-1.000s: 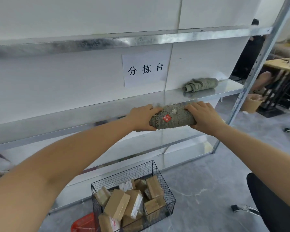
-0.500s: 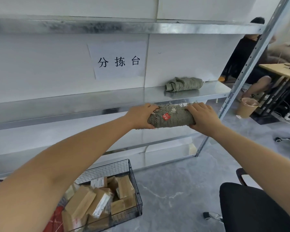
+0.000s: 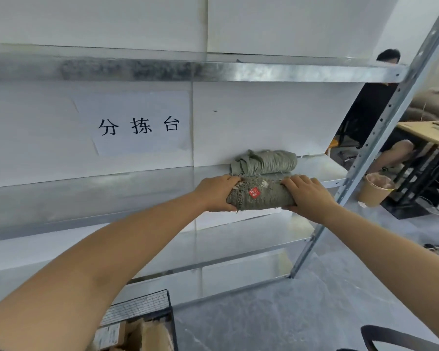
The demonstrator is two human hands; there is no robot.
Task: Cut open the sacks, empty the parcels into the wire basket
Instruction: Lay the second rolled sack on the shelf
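A rolled-up grey-green woven sack point(image 3: 260, 195) with a small red label is gripped at both ends: my left hand point(image 3: 214, 192) holds its left end, my right hand point(image 3: 306, 195) its right end. The roll sits level at the front edge of the middle metal shelf point(image 3: 112, 193). Just behind it, a second rolled sack point(image 3: 266, 162) lies on that shelf against the white wall. The black wire basket point(image 3: 150, 304) with brown cardboard parcels point(image 3: 147, 335) inside stands on the floor at the bottom left, partly cut off by the frame.
A paper sign point(image 3: 140, 125) with black characters hangs on the wall. The rack's upright post point(image 3: 365, 158) rises on the right. Beyond it are a seated person point(image 3: 375, 107), a wooden table point(image 3: 426, 134) and a paper cup point(image 3: 375, 190). A dark chair edge point(image 3: 401, 338) shows bottom right.
My view has swung right and moved closer to the rack. The held sack roll has moved up to the shelf edge, nearer the second roll. The basket has slid toward the bottom left.
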